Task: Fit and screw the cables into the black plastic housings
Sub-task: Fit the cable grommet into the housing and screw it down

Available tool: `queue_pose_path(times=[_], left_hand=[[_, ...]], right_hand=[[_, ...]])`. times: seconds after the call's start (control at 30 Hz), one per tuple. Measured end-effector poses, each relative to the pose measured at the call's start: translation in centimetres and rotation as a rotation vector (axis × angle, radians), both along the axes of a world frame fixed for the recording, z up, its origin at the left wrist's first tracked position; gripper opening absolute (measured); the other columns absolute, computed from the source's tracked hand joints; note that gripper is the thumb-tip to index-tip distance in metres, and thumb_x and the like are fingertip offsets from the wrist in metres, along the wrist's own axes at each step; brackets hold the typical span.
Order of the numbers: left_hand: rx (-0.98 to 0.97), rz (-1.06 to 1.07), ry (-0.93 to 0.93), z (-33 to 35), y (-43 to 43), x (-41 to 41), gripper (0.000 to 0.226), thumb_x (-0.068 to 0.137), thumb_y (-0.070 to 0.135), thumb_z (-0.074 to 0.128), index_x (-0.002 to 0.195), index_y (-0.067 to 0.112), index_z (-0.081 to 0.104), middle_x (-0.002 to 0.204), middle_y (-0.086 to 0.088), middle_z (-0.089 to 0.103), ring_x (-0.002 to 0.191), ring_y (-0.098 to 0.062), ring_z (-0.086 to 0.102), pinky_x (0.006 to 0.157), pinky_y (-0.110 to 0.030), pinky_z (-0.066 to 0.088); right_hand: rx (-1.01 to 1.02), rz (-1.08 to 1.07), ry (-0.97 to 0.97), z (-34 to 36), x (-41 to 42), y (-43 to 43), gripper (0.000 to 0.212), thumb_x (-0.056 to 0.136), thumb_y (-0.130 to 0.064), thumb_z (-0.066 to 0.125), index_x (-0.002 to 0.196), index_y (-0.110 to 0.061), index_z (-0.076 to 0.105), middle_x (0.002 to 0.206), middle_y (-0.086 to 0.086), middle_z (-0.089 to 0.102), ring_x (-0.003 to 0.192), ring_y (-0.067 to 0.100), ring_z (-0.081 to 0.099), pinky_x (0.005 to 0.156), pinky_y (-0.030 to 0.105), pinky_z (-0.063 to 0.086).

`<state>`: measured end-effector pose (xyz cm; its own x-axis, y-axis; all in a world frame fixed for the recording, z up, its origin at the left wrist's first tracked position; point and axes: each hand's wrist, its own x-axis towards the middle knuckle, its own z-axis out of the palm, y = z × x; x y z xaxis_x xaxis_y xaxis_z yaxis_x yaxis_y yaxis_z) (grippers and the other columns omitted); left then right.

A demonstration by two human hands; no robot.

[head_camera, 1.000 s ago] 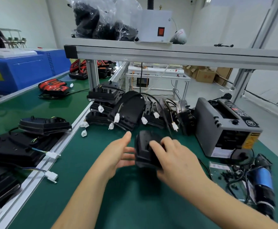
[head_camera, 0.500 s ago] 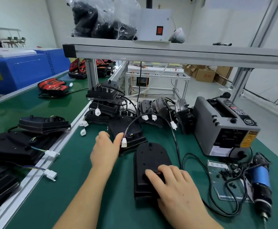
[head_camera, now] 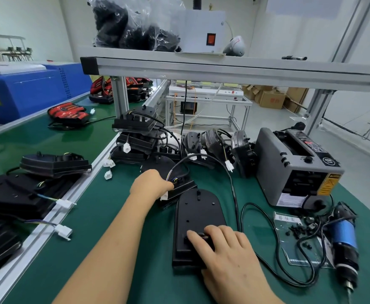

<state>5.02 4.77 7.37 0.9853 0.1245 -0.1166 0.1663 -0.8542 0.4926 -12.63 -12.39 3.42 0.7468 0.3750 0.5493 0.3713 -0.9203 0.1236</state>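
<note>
Right hand [head_camera: 225,249], fingers flat, presses 1 black housing [head_camera: 198,216]; left hand [head_camera: 150,185] grips the cable [head_camera: 234,198] of a 2nd housing [head_camera: 164,167].

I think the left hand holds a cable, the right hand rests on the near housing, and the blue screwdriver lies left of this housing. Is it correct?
One detail is wrong. In the head view the screwdriver lies right of the housing, not left. The rest stands: the left hand holds a cable and the right hand rests on the housing.
</note>
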Motion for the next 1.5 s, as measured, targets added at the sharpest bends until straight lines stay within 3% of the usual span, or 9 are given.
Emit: queue_pose_path(times=[0.23, 0.37, 0.5, 0.77, 0.9, 1.1, 1.23, 1.33, 1.5], left_hand=[[-0.458, 0.071, -0.237, 1.0, 1.4, -2.6, 0.014, 0.075, 0.019, 0.065, 0.066, 0.016, 0.056, 0.054, 0.002, 0.061, 0.036, -0.013, 0.057, 0.061, -0.03, 0.053], [-0.425, -0.036, -0.14, -0.6, 3.4, -7.0, 0.013, 0.077, 0.02, 0.067, 0.074, 0.013, 0.057, 0.051, -0.001, 0.064, 0.038, -0.015, 0.057, 0.056, -0.029, 0.049], [-0.267, -0.134, 0.018, -2.5, 4.5, -9.4, 0.01, 0.08, 0.022, 0.065, 0.077, 0.016, 0.057, 0.055, 0.005, 0.067, 0.042, -0.008, 0.055, 0.053, -0.024, 0.045], [-0.04, -0.125, -0.069, -3.4, 3.6, -10.2, 0.015, 0.081, 0.041, 0.066, 0.077, 0.029, 0.057, 0.063, 0.016, 0.064, 0.07, -0.006, 0.059, 0.066, -0.028, 0.048], [0.056, -0.179, -0.282, -3.5, 2.7, -11.3, 0.016, 0.088, 0.044, 0.059, 0.098, 0.032, 0.06, 0.094, 0.016, 0.056, 0.099, -0.011, 0.044, 0.076, -0.027, 0.038], [-0.248, -0.43, -0.426, -3.3, 0.7, -13.6, 0.025, 0.093, 0.024, 0.055, 0.115, 0.03, 0.065, 0.119, 0.025, 0.053, 0.118, 0.001, 0.042, 0.097, -0.015, 0.031], [-0.393, -0.527, -0.327, -4.2, -0.7, -14.9, 0.034, 0.095, 0.033, 0.043, 0.128, 0.035, 0.052, 0.13, 0.036, 0.04, 0.129, 0.021, 0.022, 0.105, -0.002, 0.014], [-0.441, -0.524, -0.291, -4.7, -0.7, -15.2, 0.042, 0.087, 0.048, 0.035, 0.123, 0.038, 0.053, 0.133, 0.035, 0.041, 0.132, 0.02, 0.02, 0.113, -0.018, 0.017], [-0.431, -0.525, -0.294, -4.9, -0.8, -15.4, 0.039, 0.082, 0.055, 0.034, 0.118, 0.049, 0.049, 0.134, 0.037, 0.039, 0.133, 0.019, 0.018, 0.115, -0.027, 0.017]], right_hand=[[0.054, 0.005, -0.003, -0.3, -0.8, 0.1, 0.054, 0.058, -0.018, 0.037, 0.098, -0.03, 0.071, 0.083, 0.0, 0.064, 0.07, 0.024, 0.063, 0.058, 0.03, 0.048], [0.068, -0.016, -0.038, -0.5, -1.5, 0.3, 0.048, 0.063, -0.023, 0.039, 0.097, -0.032, 0.072, 0.082, 0.0, 0.065, 0.07, 0.023, 0.063, 0.068, 0.032, 0.036], [0.054, -0.019, -0.021, -0.3, -1.8, 0.2, 0.049, 0.063, -0.023, 0.04, 0.099, -0.033, 0.072, 0.083, -0.001, 0.066, 0.072, 0.023, 0.065, 0.063, 0.03, 0.049], [0.016, -0.019, 0.065, -0.2, -2.4, -0.3, 0.065, 0.046, -0.022, 0.068, 0.111, -0.032, 0.068, 0.093, -0.001, 0.066, 0.08, 0.024, 0.064, 0.069, 0.031, 0.045], [0.002, -0.023, 0.1, -0.3, -2.8, -0.4, 0.065, 0.052, -0.024, 0.067, 0.117, -0.031, 0.065, 0.098, 0.0, 0.065, 0.086, 0.025, 0.063, 0.071, 0.033, 0.047], [-0.022, -0.044, 0.183, -0.1, -3.4, -0.4, 0.067, 0.06, -0.028, 0.068, 0.126, -0.03, 0.058, 0.106, 0.0, 0.062, 0.092, 0.025, 0.06, 0.074, 0.033, 0.047], [0.081, -0.042, 0.274, 0.2, -4.1, -0.3, 0.06, 0.07, -0.028, 0.062, 0.129, -0.031, 0.055, 0.114, -0.001, 0.059, 0.101, 0.024, 0.058, 0.084, 0.033, 0.048], [0.291, 0.04, 0.308, 0.4, -4.7, -1.4, 0.052, 0.077, -0.027, 0.056, 0.129, -0.03, 0.051, 0.13, -0.002, 0.052, 0.119, 0.019, 0.049, 0.1, 0.033, 0.039], [0.566, -0.187, 0.238, 2.7, -2.2, -9.7, 0.019, 0.086, -0.012, 0.06, 0.103, -0.018, 0.068, 0.104, -0.005, 0.063, 0.101, 0.015, 0.056, 0.089, 0.032, 0.044]])
